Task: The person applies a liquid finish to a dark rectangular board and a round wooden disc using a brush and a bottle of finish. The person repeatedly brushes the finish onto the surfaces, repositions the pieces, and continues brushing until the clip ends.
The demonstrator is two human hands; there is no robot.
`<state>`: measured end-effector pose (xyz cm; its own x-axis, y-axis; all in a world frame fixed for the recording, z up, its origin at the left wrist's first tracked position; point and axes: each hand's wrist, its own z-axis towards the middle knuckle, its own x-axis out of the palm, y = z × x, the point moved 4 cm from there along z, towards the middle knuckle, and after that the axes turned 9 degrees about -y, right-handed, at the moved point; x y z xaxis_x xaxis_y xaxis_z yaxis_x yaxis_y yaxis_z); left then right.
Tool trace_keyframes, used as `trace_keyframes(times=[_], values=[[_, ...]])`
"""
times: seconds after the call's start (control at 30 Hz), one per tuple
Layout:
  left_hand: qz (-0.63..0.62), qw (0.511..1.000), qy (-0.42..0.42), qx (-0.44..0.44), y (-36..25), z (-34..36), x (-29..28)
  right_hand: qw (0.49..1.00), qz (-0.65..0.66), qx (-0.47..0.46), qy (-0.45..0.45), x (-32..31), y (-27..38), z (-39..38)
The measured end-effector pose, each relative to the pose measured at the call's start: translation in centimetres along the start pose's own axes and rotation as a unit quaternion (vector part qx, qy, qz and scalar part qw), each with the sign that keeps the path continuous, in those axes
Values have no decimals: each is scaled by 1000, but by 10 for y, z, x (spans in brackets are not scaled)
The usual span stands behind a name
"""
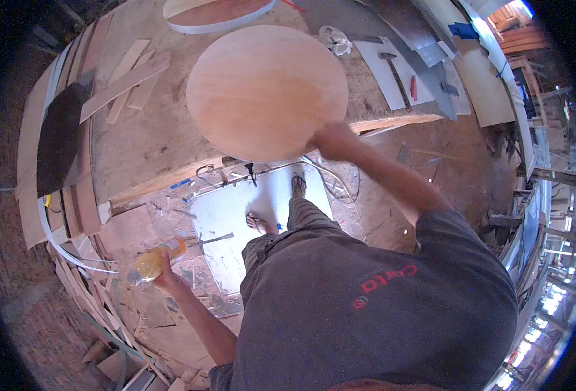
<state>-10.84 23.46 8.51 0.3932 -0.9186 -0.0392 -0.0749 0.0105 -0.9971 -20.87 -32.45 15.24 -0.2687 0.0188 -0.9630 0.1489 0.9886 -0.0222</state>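
Over a littered workbench [138,140], the right hand [332,138] grips a round board [267,91], the left hand [164,277] a bottle [152,262] of yellow liquid.

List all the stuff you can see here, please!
Round wooden disc: one, pale tan, on the workbench, right hand at its near edge.
Workbench: one, brown, rough top.
Plastic bottle: one, yellow-orange, in the left hand.
Hammer: one, dark, on a white sheet far right.
Wood strips: several, light brown, bench left.
White sheet: one, on the floor under the feet.
Sandalled feet: two.
Left hand: grip shut on the bottle.
Right hand: grip on the disc's edge.
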Motion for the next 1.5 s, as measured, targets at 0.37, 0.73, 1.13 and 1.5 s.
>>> trace_keyframes(times=[0.37, 0.73, 1.13, 1.5], values=[[4, 996, -75, 46, -36, -78, 75, 956, 42, -81, -278, -27, -127, 108], [6, 984, -178, 0, -40, -209, 131, 888, 77, -414, -185, -41, -142, 214], [-19, 978, -207, -1, -39, -240, 160, 942, -99, -302, 106, -56, -298, 124], [4, 981, -192, 24, -63, -248, 174, 974, 49, -205, -86, -40, -206, 167]])
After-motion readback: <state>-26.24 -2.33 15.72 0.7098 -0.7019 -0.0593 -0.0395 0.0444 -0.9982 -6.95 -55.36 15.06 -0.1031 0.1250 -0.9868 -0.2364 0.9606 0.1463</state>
